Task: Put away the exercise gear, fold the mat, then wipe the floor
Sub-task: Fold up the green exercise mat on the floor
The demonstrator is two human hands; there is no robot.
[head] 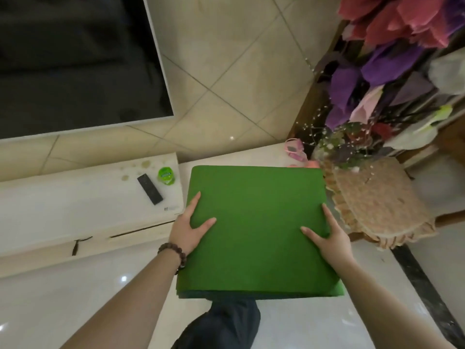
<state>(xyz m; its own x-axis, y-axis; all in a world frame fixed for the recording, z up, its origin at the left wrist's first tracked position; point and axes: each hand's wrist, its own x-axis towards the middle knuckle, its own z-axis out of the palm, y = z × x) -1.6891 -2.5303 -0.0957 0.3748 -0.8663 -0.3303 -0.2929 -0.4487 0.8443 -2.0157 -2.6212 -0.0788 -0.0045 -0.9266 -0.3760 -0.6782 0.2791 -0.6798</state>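
The folded green mat [256, 230] sits at the middle of the view, a thick square stack of layers whose loose edges show along its near side at six o'clock; its far edge lies over the pale bench [88, 205] that runs below the wall, while its near part hangs out above the shiny floor [75, 298] and a dark trouser leg [226, 323]; the left hand [188, 230] holds the mat's left edge at nine o'clock, thumb spread on top and fingers along the side, so its grip is grasping the mat; a dark bead bracelet [173, 255] circles that wrist; the right hand [327, 238] holds the right edge at three o'clock in the same way, thumb on top, its grip likewise grasping the mat; on the bench at ten o'clock from the mat lie a black remote [150, 189] and, just beside it, a small green-lidded tub [165, 176]; at one o'clock, near the mat's far corner, is a pink item [294, 149], too blurred to name; at two to three o'clock a woven tan cover with a frilled edge [377, 205] lies just beside the mat, under a bunch of pink and purple flowers [377, 59]; at eleven o'clock a large dark screen [75, 59] hangs on the tiled wall [226, 71].
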